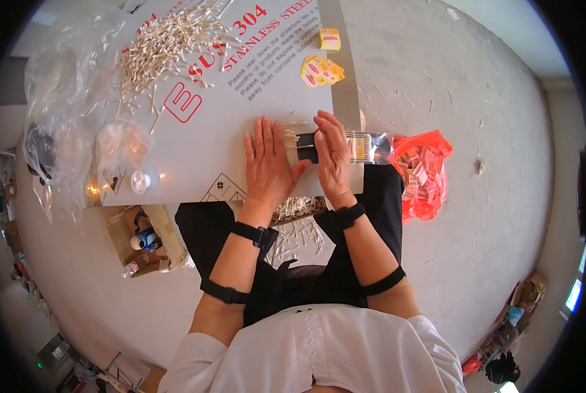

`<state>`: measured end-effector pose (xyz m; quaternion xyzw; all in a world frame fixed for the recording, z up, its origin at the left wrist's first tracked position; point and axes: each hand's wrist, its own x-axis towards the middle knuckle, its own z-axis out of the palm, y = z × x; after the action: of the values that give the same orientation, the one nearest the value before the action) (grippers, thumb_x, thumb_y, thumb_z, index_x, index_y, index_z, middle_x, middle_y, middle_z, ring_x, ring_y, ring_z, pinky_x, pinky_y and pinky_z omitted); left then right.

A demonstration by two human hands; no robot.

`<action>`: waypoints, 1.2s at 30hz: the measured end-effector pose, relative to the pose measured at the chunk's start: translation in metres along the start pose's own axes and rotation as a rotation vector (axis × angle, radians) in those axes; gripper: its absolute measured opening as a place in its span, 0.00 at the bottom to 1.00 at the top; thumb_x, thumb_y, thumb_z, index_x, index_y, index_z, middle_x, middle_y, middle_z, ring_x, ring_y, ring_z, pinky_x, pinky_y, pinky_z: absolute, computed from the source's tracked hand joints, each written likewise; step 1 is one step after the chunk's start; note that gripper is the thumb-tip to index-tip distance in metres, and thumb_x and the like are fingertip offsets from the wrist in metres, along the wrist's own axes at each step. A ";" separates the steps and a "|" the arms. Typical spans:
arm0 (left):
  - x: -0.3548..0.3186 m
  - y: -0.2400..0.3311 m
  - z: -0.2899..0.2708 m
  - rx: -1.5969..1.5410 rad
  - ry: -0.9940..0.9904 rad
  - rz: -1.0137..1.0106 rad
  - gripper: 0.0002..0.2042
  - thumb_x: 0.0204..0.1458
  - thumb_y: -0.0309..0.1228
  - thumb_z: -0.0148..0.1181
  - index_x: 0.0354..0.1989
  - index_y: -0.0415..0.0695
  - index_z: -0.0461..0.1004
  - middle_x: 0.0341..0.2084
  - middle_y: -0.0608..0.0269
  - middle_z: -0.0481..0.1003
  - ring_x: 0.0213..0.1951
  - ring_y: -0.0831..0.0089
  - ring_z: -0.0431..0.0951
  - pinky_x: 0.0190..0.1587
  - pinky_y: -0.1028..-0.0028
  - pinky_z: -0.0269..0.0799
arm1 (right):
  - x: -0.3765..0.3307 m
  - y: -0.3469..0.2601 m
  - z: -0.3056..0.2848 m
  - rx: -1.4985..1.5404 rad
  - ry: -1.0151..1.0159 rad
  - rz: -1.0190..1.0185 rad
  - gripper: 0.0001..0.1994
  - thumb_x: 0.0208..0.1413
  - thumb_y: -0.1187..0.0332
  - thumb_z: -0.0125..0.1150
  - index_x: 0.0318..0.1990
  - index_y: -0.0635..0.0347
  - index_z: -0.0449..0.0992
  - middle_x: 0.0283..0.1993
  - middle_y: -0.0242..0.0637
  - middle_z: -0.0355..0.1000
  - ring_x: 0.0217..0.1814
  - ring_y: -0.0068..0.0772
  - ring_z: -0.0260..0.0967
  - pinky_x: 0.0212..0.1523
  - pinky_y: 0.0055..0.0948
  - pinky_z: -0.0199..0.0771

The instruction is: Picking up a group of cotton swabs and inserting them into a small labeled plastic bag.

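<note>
Swabs [291, 137] lie left-right, just right of your left hand [268, 164]: flat, open, no hold visible. Right hand [334, 154] half-curled at black block [306, 150]; can't tell its grip.

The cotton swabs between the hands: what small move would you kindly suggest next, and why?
Perhaps nudge the left hand gently rightward to even the cotton swabs: their ends jut unevenly toward it, while the right hand is at their other side.

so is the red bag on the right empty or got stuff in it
Not empty: the red bag holds many small pinkish blocks, visible inside.
</note>
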<state>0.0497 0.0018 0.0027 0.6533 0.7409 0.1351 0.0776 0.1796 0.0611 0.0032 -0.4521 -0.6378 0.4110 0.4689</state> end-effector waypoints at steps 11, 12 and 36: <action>0.018 -0.031 -0.002 -1.172 0.504 -0.176 0.28 0.68 0.42 0.39 0.70 0.36 0.51 0.70 0.52 0.51 0.71 0.63 0.50 0.71 0.63 0.43 | 0.017 0.012 0.028 0.334 0.016 0.059 0.19 0.69 0.63 0.47 0.57 0.68 0.70 0.65 0.48 0.64 0.67 0.41 0.60 0.67 0.34 0.56; 0.018 -0.029 -0.001 -1.184 0.499 -0.179 0.28 0.68 0.42 0.39 0.70 0.36 0.51 0.70 0.52 0.52 0.71 0.63 0.50 0.71 0.63 0.44 | 0.017 0.011 0.031 0.333 0.004 0.057 0.18 0.69 0.63 0.47 0.57 0.68 0.70 0.65 0.48 0.64 0.67 0.41 0.60 0.67 0.34 0.56; 0.037 -0.032 -0.005 -0.493 0.276 0.126 0.17 0.56 0.26 0.52 0.55 0.43 0.70 0.42 0.64 0.78 0.56 0.62 0.67 0.62 0.64 0.56 | 0.030 0.014 0.022 0.426 -0.126 0.208 0.20 0.70 0.62 0.45 0.60 0.69 0.67 0.62 0.43 0.67 0.63 0.34 0.65 0.65 0.31 0.64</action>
<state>0.0135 0.0342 0.0000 0.6348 0.6474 0.4031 0.1240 0.1564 0.0912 -0.0079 -0.3797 -0.5149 0.6096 0.4681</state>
